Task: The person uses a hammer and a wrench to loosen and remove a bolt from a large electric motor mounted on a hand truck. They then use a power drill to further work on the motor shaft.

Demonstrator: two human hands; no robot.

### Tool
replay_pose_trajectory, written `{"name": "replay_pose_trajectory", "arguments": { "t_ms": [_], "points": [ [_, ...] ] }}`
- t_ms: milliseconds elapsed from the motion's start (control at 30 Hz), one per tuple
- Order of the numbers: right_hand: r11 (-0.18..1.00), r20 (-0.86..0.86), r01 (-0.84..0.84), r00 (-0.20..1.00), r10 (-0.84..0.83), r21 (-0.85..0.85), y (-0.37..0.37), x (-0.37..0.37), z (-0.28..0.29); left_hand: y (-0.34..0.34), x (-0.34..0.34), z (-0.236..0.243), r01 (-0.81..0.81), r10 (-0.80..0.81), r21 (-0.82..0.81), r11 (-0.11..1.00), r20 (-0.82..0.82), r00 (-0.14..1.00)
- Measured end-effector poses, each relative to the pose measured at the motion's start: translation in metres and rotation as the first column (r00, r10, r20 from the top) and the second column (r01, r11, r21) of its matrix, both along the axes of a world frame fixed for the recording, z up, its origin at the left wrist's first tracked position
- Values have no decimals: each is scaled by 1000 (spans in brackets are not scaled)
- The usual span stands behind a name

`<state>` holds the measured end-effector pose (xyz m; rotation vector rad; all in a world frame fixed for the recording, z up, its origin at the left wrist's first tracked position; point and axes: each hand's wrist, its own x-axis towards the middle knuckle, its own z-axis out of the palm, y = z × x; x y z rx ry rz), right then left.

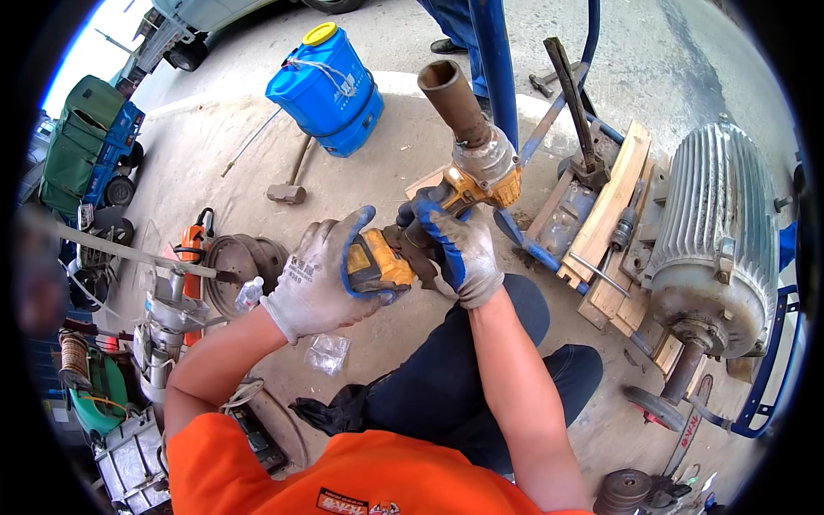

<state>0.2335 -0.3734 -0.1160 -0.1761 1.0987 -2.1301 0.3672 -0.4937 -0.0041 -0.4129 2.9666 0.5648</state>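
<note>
A yellow cordless impact wrench point(489, 176) is held up in front of me, tilted so its long rusty socket point(453, 99) points up and away. My right hand point(463, 253), in a white work glove with blue-coated fingers, is wrapped round its handle. At the handle's lower end is a yellow and black battery pack point(376, 262). My left hand point(313, 279), gloved the same way, grips this pack from the left, thumb and fingers on either side. Whether the pack is fully seated I cannot tell. A dark strap point(421, 257) hangs by the handle.
To the right, a large grey finned motor point(712, 223) lies near wooden boards point(611, 202) on a blue cart frame point(541, 253). Ahead are a blue backpack sprayer point(330, 99), a sledgehammer point(289, 190) and a person's legs point(455, 30). A rusty wheel rim point(236, 275) and an orange chainsaw point(194, 245) lie left.
</note>
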Motion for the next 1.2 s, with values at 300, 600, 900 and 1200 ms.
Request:
{"name": "replay_pose_trajectory", "arguments": {
  "t_ms": [300,600,900,1200],
  "points": [
    [946,274,238,946,-174,-222,-32,14,-39,-24,-6,-32,-340,331,863,374,219,918],
    [971,-115,222,966,-232,-90,-44,7,-29,-31,-9,-56,-345,121,878,333,324,938],
    [914,-174,151,981,-90,377,-64,15,-29,-43,-7,-78,-208,244,962,175,162,956],
    [911,-583,315,806,-107,268,-35,2,13,-46,16,-77,-378,282,848,-371,491,825]
  ]
}}
